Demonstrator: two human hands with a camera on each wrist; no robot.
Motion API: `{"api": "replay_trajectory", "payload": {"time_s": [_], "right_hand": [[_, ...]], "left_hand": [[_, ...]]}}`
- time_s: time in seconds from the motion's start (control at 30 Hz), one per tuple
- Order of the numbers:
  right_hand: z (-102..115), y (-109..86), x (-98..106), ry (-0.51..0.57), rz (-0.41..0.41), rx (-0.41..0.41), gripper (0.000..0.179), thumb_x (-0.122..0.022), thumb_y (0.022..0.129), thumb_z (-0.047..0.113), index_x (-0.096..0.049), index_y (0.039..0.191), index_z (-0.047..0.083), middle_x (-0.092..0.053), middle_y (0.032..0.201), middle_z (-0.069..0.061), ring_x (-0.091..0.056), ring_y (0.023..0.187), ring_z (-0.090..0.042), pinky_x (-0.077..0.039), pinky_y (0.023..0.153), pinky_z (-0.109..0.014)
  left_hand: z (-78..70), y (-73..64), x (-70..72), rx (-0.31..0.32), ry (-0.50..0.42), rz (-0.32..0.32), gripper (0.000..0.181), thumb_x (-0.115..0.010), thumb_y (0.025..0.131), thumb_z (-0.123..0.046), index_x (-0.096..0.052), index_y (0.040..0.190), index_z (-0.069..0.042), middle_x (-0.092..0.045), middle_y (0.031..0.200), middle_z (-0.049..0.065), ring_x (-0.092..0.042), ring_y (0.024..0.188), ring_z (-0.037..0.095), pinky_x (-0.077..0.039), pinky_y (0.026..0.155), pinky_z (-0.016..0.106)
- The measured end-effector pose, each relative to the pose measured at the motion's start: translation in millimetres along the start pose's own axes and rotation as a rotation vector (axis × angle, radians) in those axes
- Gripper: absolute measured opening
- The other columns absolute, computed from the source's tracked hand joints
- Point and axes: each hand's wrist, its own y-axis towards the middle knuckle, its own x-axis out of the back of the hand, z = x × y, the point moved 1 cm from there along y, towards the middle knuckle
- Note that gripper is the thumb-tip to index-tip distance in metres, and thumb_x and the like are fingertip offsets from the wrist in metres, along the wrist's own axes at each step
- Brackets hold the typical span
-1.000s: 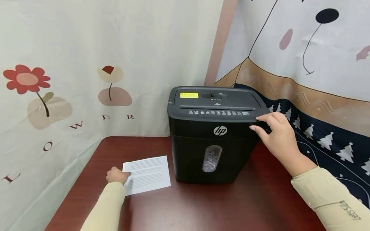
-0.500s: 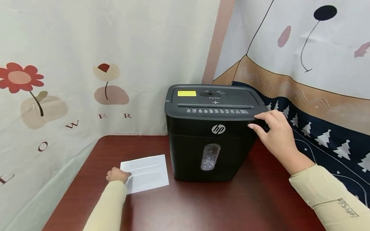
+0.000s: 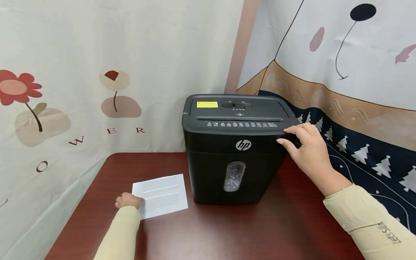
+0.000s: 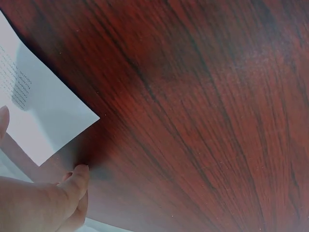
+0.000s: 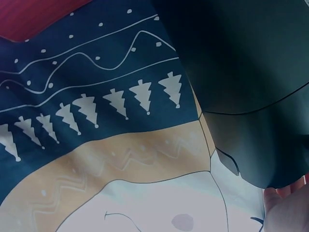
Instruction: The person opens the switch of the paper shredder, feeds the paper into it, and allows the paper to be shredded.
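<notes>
A black paper shredder [image 3: 240, 173] with a grey top and an HP logo stands upright on the table. My right hand [image 3: 307, 144] grips its front right top corner, fingertips on the upper edge and thumb at the front face. In the right wrist view, fingers [image 5: 285, 190] reach over that edge. Left of the shredder, a printed sheet of paper [image 3: 160, 196] lies on the table. My left hand [image 3: 129, 200] is at its left edge, with the thumb over the paper. In the left wrist view, its other fingers [image 4: 79, 176] stay off the sheet, near a corner.
The dark red table [image 3: 227, 231] has a rounded far left corner. Printed curtains [image 3: 162, 72] hang behind it and along the right side. Paper shreds show through the shredder's window [image 3: 234, 177], and a slider switch [image 3: 234, 105] sits on its top.
The head view has turned slightly to the right, so everything sits further left. Both hands, the sheet and the shredder keep their places.
</notes>
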Motion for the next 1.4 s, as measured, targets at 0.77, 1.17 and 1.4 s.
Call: {"api": "replay_trajectory", "payload": {"time_s": [0.77,1.17,1.4], "right_hand": [[1,0.2,5,-0.012,0.006,-0.023,0.034,-0.081,0.071,-0.003,-0.066,0.102,-0.004,-0.062,0.097,-0.02,-0.052,0.096,-0.036,-0.04,0.079,-0.044],[2,-0.2,1,-0.013,0.008,-0.014,0.035,-0.082,0.071,-0.003,-0.066,0.101,-0.005,-0.061,0.098,-0.02,-0.051,0.094,-0.035,-0.04,0.078,-0.043],[1,-0.1,-1,-0.012,0.007,-0.009,0.034,-0.082,0.07,-0.003,-0.065,0.1,-0.005,-0.061,0.096,-0.02,-0.052,0.094,-0.035,-0.04,0.078,-0.042]], "left_hand": [[-7.5,7.4,-5.8,0.049,-0.033,0.003,0.052,-0.062,0.071,-0.005,-0.041,0.107,0.026,-0.037,0.108,0.042,-0.035,0.108,0.052,-0.036,0.09,0.055],[-7.6,6.8,-6.7,0.092,-0.046,0.003,0.049,-0.061,0.072,-0.004,-0.045,0.107,0.027,-0.04,0.106,0.041,-0.037,0.107,0.05,-0.039,0.089,0.054],[-4.1,9.9,-4.9,0.108,-0.062,0.057,0.054,-0.062,0.073,-0.009,-0.043,0.109,0.026,-0.04,0.105,0.042,-0.037,0.108,0.054,-0.038,0.09,0.059]]}}
